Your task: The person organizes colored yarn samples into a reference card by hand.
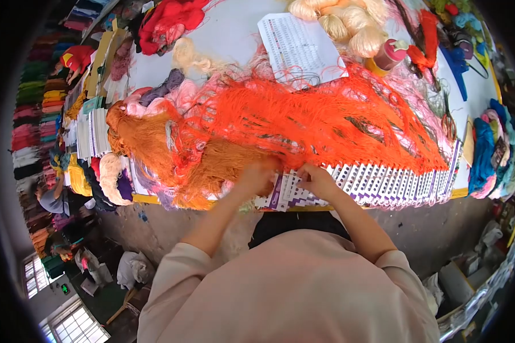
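Observation:
A long row of white punched cards (377, 186) with dark holes and purple ends lies along the table's near edge. Bright orange-red thread (303, 123) fans out from the cards' far ends. My right hand (320, 182) is over the left part of the row, its fingers bent and pressed together at a card; what they pinch is too small to make out. To its left, my left hand (258, 176) is smeared by motion at the edge of the brown-orange thread (223, 163), close to the orange-red strands. Its fingertips are not clear.
Beyond the thread lie a printed sheet (300, 46), cream skeins (349, 23), a red skein (171, 23) and a dark pink container (390, 54). Stacked white cards (92, 132) stand at left. Blue skeins (483, 151) hang at right. Other people are at the far left.

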`<state>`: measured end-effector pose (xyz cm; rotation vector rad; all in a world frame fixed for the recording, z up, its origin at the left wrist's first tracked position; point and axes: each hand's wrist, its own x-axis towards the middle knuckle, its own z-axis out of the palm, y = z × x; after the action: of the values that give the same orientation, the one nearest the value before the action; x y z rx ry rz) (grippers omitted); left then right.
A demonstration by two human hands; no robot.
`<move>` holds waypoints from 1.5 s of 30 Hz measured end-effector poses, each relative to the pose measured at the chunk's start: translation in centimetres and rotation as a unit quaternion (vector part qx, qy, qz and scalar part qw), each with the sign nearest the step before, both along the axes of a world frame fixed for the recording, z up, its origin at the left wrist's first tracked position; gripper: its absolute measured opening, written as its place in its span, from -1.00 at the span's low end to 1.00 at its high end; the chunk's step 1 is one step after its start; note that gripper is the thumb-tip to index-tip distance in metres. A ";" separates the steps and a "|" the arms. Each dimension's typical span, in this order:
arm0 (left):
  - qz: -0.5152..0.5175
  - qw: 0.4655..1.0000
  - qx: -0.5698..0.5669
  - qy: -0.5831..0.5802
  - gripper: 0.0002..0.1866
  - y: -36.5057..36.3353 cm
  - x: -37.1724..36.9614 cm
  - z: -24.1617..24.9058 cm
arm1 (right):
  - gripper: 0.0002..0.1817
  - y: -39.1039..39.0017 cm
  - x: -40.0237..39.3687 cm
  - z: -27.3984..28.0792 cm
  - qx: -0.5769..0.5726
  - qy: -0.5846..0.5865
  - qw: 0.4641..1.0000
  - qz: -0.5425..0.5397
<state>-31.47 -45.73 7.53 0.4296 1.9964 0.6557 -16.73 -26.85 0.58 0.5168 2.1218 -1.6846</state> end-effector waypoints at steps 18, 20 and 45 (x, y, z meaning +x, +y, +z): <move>0.334 0.799 0.422 -0.268 -0.48 -1.0 -0.6 8.8 | -0.63 1.8 -5.0 6.5 -0.062 0.091 0.943 -0.313; 0.344 0.740 0.473 -0.332 -0.48 0.1 0.5 8.6 | -0.77 -0.5 -5.1 11.9 -0.210 0.094 0.936 -0.267; 0.288 0.809 0.458 -0.229 -0.69 -0.8 4.0 10.8 | -0.87 -7.3 -1.2 17.8 -0.320 0.128 0.881 -0.324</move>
<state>-27.49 -46.51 18.32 0.1615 1.2063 1.9324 -17.92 -34.19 18.34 0.8798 1.4376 -2.8022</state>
